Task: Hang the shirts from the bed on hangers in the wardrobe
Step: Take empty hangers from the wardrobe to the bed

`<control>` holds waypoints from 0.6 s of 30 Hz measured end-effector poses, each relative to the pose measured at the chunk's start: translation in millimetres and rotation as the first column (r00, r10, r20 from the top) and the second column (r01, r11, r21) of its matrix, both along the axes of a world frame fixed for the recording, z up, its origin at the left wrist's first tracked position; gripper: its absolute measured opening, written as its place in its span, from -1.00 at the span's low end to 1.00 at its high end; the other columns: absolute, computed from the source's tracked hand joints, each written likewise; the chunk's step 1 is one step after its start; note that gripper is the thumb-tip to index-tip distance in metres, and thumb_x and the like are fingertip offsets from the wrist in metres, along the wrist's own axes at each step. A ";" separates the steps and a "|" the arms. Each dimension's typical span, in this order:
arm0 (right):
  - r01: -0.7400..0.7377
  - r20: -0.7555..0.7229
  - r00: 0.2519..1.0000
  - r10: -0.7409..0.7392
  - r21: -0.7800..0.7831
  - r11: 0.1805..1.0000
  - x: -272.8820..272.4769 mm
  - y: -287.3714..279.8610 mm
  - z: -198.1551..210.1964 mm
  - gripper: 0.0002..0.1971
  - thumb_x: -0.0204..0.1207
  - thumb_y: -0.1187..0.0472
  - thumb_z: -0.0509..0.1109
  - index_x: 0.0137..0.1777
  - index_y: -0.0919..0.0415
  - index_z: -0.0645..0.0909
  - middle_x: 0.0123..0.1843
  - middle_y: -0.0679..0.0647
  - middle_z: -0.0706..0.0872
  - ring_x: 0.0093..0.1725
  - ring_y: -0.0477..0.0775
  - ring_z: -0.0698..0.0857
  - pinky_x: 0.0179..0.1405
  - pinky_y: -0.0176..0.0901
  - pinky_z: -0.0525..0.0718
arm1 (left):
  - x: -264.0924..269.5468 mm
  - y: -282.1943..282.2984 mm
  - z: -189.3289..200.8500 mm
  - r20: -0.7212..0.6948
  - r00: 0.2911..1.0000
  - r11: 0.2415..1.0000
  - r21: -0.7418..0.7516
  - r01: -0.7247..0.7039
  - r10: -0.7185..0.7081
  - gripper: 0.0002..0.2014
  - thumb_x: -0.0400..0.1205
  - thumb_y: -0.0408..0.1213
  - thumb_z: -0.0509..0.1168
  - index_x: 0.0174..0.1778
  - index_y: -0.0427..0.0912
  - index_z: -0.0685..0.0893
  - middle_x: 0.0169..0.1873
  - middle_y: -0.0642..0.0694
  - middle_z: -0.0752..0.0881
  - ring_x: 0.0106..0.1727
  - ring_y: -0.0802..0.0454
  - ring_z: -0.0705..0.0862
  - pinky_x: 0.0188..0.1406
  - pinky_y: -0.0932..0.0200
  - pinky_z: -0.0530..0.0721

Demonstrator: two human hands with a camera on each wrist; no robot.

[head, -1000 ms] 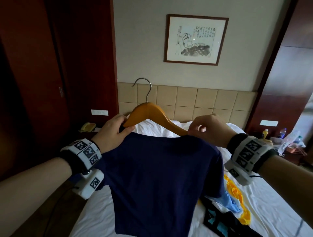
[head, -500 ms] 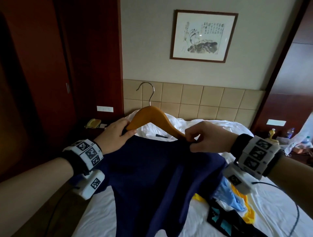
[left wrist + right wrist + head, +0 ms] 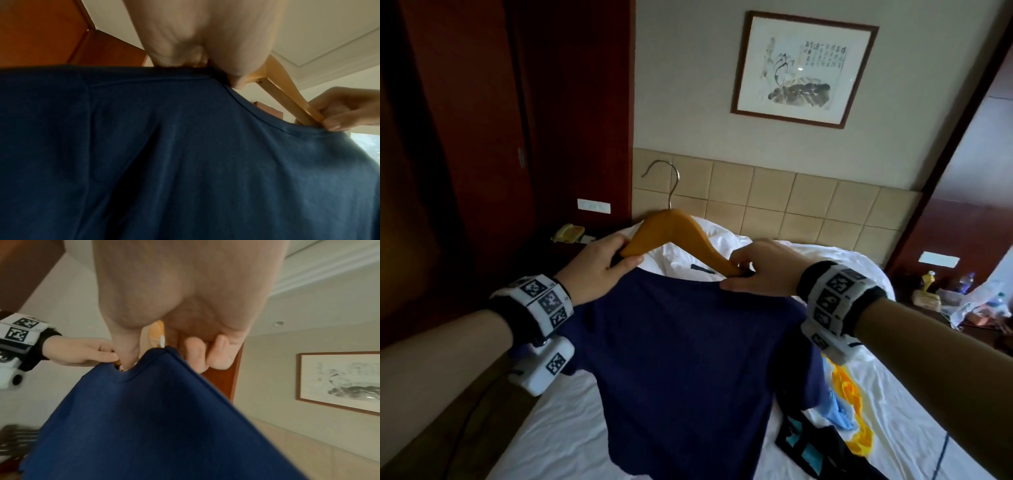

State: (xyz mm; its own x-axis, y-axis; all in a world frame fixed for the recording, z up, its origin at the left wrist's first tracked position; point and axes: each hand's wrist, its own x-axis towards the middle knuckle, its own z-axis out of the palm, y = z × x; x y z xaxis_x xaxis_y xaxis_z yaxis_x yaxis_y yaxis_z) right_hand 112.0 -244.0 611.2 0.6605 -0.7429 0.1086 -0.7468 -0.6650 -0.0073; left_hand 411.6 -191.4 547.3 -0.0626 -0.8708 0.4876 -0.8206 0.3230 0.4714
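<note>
A navy blue shirt (image 3: 681, 370) hangs in front of me over the bed, on a wooden hanger (image 3: 674, 236) with a metal hook (image 3: 667, 178). My left hand (image 3: 599, 267) grips the hanger's left arm together with the shirt's shoulder. My right hand (image 3: 760, 270) pinches the collar edge against the hanger's right arm. In the left wrist view the shirt (image 3: 185, 162) fills the frame, with the hanger (image 3: 283, 91) above and the right hand (image 3: 345, 110) at its end. In the right wrist view the shirt (image 3: 154, 418) drapes below the curled fingers (image 3: 205, 352).
More clothes lie on the white bed (image 3: 571, 418) at the right: a yellow garment (image 3: 852, 401), a light blue one (image 3: 835, 407) and a black one with teal patches (image 3: 811, 452). Dark wooden wardrobe panels (image 3: 482, 137) stand at the left. A bedside table with bottles (image 3: 962, 294) is at the right.
The hanger and shirt have risen a little and the shirt hangs flatter. My right hand has moved along the hanger's right arm and now pinches the collar there.
</note>
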 end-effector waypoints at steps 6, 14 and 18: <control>-0.187 0.014 0.982 0.190 0.264 0.946 43.8 10.4 -15.6 -0.83 0.60 -0.09 0.40 -0.06 -0.05 0.54 -0.31 -0.13 0.61 -0.28 -0.13 0.61 -0.10 -0.15 0.57 | 12.0 44.0 -15.7 -0.025 0.995 0.995 -0.038 -0.092 0.091 -0.36 0.57 0.25 0.08 0.35 -0.16 0.61 0.20 0.05 0.67 0.22 0.05 0.65 0.28 0.18 0.55; -0.540 0.230 0.842 0.489 0.381 0.751 161.2 71.9 -72.1 -0.76 0.65 0.05 0.39 -0.08 0.21 0.51 -0.28 0.04 0.59 -0.32 -0.01 0.57 -0.33 -0.30 0.53 | 61.0 166.0 -44.8 -0.062 0.821 0.822 -0.005 -0.569 0.568 -0.53 0.68 -0.26 0.32 0.53 -0.18 0.47 0.38 -0.12 0.53 0.40 -0.04 0.49 0.50 -0.02 0.42; -0.644 0.325 0.765 0.556 0.420 0.640 236.5 124.9 -86.7 -0.76 0.65 0.08 0.40 -0.19 0.16 0.49 -0.32 -0.02 0.56 -0.37 -0.08 0.54 -0.39 -0.40 0.50 | 78.8 239.3 -43.3 -0.109 0.727 0.730 -0.015 -0.683 0.678 -0.74 0.62 -0.35 0.35 0.22 -0.07 0.63 0.10 0.03 0.66 0.21 0.09 0.59 0.33 0.09 0.54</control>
